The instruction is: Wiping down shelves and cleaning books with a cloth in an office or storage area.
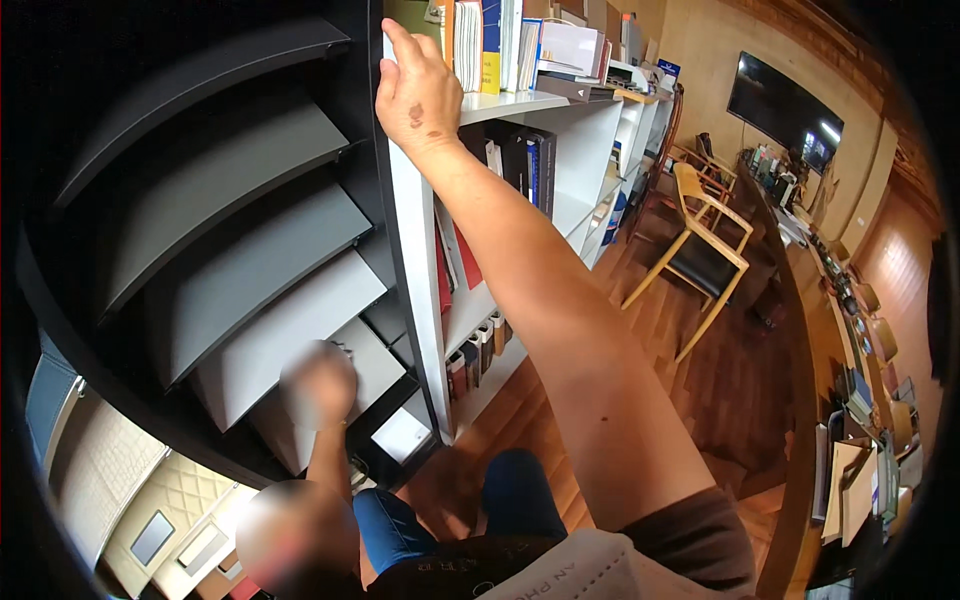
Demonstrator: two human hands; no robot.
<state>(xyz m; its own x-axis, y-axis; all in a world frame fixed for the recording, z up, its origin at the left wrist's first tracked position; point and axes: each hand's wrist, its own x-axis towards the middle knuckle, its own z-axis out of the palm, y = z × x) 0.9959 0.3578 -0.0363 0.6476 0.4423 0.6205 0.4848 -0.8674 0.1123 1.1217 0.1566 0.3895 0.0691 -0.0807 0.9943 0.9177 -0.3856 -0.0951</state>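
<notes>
Reaching up, right hand (415, 95) rests w/ fingers stretched flat against the leftmost book (412, 14) at the left end of the white shelf's (510, 104) top board, not clenched. Whether they grip the book: can't tell. Left hand (320, 385), blurred, is low by the black shelving (230, 200); finger state unclear. Wooden chair (705, 245) stands well apart.

I can't see my left hand at all, the books (490, 40) are cut off at the top edge, and another person's hand (318, 385) is blurred.
</notes>
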